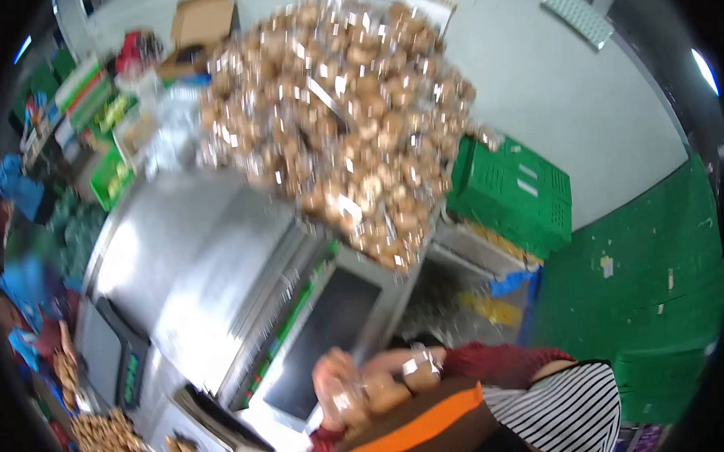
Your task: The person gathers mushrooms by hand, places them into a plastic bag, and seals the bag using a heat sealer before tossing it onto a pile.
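Fingers [336, 381] of both hands close around a clear packet [361, 396] of brown buns, glossy and blurred, low in front of the steel machine [186, 266]. Which hand [341, 392] is which, I cannot tell. Above, a heap [341, 122] of such packets; right, a green crate [510, 191].

**Hands on a small clear packet below the heap**

Both hands meet at the bottom of the view. The left hand [337, 389] and the right hand [409, 373] clasp a packet [368, 394] of brown pieces; motion blur hides the fingers. Just beyond the grip lies a dark screen [327, 341] set in a steel machine [186, 258]. Well above it rises a heap of packets [341, 114]. Right of the heap stands a green crate [510, 191].
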A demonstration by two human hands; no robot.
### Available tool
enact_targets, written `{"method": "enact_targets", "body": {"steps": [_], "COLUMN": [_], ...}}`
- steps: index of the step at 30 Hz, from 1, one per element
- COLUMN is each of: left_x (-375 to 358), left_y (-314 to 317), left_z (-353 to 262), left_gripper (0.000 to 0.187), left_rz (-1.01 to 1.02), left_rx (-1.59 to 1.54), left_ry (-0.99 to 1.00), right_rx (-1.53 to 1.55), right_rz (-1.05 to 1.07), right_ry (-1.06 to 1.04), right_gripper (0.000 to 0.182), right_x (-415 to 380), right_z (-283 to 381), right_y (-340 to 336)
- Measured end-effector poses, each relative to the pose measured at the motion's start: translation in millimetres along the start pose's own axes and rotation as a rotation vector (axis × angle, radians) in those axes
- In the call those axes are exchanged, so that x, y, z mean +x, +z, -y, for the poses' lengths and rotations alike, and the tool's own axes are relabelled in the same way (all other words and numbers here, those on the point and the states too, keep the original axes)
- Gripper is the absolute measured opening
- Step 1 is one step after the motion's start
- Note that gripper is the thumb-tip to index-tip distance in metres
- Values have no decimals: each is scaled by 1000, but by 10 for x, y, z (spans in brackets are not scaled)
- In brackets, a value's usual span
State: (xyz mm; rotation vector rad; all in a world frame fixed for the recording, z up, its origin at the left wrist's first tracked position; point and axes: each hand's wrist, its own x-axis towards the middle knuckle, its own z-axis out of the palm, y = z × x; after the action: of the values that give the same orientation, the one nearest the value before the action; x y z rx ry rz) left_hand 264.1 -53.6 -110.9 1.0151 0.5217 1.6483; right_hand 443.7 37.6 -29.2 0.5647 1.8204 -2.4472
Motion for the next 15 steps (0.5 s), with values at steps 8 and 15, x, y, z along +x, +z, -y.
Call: {"method": "enact_targets", "body": {"steps": [8,15], "left_x": [1048,1940], "left_y": [1138,606], "left_z": [-1106,-1364], "left_gripper": [54,55], "left_rz": [-374,-671], "left_rx": [-584,-217], "left_ry": [-678,-187], "right_rx": [-161,429], "right_rz": [-362,-665], "right_ry": [-274,-671], "right_gripper": [48,33], "right_x": [-398,42], "right_z": [740,3043], "right_y": [-549,-2464]}}
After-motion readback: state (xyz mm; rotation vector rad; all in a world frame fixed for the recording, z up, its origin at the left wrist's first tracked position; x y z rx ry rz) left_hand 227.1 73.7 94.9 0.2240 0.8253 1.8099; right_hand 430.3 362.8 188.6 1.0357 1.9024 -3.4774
